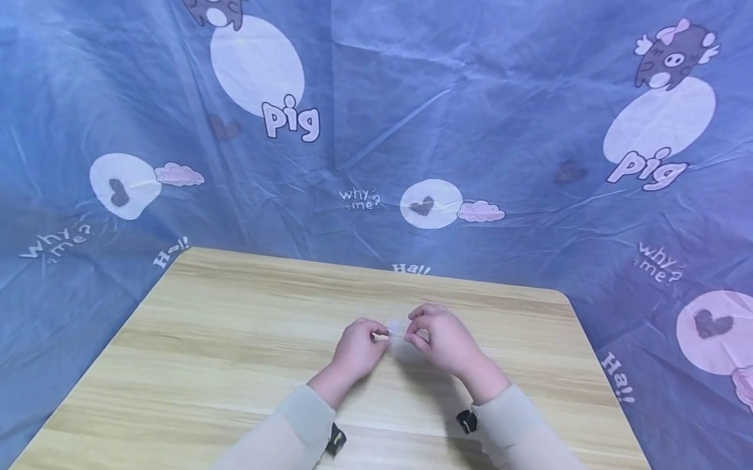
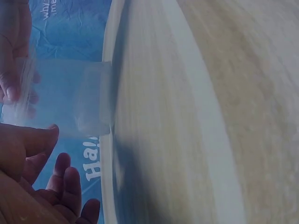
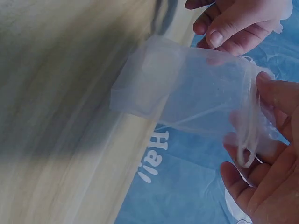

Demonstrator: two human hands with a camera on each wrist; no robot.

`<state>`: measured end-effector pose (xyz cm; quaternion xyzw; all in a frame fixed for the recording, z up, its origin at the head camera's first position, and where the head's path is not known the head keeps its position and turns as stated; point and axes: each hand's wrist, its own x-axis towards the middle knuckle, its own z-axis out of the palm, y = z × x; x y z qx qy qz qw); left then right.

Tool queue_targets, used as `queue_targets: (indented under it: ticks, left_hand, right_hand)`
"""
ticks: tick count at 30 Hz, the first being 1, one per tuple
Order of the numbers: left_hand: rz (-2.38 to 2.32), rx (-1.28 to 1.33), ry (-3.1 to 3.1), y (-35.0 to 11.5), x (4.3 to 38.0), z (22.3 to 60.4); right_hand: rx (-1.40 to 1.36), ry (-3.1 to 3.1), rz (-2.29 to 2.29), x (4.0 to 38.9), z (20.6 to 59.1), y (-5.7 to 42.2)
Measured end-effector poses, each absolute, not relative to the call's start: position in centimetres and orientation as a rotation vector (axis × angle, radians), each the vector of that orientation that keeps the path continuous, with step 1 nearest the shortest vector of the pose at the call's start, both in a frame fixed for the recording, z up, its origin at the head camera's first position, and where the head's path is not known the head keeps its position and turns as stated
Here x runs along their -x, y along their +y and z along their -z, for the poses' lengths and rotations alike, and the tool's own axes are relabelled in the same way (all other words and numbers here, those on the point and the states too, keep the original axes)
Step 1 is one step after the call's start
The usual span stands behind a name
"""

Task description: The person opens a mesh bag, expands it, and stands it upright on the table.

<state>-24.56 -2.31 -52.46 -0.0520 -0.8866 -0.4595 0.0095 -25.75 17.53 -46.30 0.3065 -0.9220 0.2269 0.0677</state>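
A small sheer white drawstring pouch [image 3: 205, 93] hangs between my two hands above the table. My right hand [image 1: 444, 341] pinches its gathered top, where a pale cord [image 3: 246, 144] forms a loop by the fingers. The thumb and fingers of my left hand [image 1: 360, 348] pinch the pouch near one top corner. In the left wrist view the see-through pouch [image 2: 70, 93] lies flat and thin, its lower end toward the wood. At head distance the pouch [image 1: 398, 329] is faint and partly hidden by fingers. I cannot tell whether anything is inside.
Under both hands spreads a light wood-grain table [image 1: 191, 360]. A blue printed cloth [image 1: 381, 111] with pigs and lettering hangs behind and at both sides. Small black devices, one [image 1: 337, 440] on the left and one [image 1: 467, 422] on the right, sit at the sleeves.
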Motion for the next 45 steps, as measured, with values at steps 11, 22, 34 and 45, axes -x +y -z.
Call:
queue_targets:
  ticks: [11, 22, 34, 45]
  left_hand:
    - [1.457, 0.138, -2.779, -2.2, 24.5, 52.4]
    - [1.476, 0.109, -2.776, -2.3, 24.6, 52.7]
    - [1.663, 0.039, -2.801, -2.5, 24.4, 52.6]
    - [2.623, -0.221, -2.416, -3.0, 24.8, 52.4]
  right_hand:
    - [-0.907, -2.785, -0.690, 25.5, 46.4, 17.8]
    - [-0.886, -2.782, -0.737, 25.2, 46.3, 18.0]
    - [-0.913, -2.710, -0.647, 25.0, 45.7, 18.2]
    - [-0.814, -2.639, -0.957, 25.3, 44.9, 18.5]
